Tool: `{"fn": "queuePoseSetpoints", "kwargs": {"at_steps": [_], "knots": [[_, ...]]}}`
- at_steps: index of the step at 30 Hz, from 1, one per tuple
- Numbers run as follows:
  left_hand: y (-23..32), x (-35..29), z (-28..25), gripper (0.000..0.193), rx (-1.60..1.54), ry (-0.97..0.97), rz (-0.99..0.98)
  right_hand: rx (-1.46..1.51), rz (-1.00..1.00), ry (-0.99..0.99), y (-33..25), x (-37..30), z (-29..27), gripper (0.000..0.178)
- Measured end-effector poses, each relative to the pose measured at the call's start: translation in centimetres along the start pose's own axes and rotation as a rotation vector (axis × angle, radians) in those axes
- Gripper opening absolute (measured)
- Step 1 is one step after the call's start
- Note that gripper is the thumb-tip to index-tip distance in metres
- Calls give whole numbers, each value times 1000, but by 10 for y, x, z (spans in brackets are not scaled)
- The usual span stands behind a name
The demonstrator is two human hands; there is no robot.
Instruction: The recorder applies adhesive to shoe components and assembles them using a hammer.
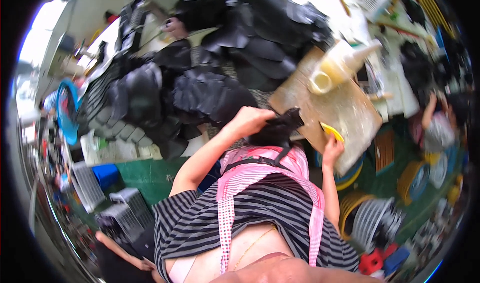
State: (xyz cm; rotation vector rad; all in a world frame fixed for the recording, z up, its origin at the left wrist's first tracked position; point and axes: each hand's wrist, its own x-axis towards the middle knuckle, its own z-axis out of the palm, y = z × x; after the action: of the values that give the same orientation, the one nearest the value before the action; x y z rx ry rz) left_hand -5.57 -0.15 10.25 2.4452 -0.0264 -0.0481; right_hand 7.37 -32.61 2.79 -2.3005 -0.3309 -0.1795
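My left hand point(252, 121) is closed on a floppy black piece of leather-like material point(281, 128), just left of the board. Its fingers curl over the piece's upper left edge. In my right hand point(333, 151) is a flat yellow scraper point(331, 131), pinched over the board's near part. The brown board point(357, 130) has a shiny, smeared-looking surface. Toward its far end stands a translucent plastic bottle point(334, 69), cut open, with yellowish contents that look like glue.
Heaps of black cut pieces point(215, 93) cover the table to the left and far side. A blue basket point(67, 112) is at far left. Grey crates point(125, 210) and round baskets point(370, 220) stand on the green floor. Other people work at right point(439, 125) and lower left point(122, 250).
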Motion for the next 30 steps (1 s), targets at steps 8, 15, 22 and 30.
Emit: {"fn": "queuePoseSetpoints", "kwargs": {"at_steps": [8,15,22,30], "knots": [[13,-81,-71,32,-551,1087,-486,128,27,104,29,25,-6,28],[-90,-167,-164,44,179,1780,-658,308,-19,69,10,76,12,31],[-193,-231,-148,58,348,1855,-783,256,-67,23,-27,93,32,21],[-117,-188,-137,76,522,1862,-954,219,-238,-18,-79,117,27,10]]}}
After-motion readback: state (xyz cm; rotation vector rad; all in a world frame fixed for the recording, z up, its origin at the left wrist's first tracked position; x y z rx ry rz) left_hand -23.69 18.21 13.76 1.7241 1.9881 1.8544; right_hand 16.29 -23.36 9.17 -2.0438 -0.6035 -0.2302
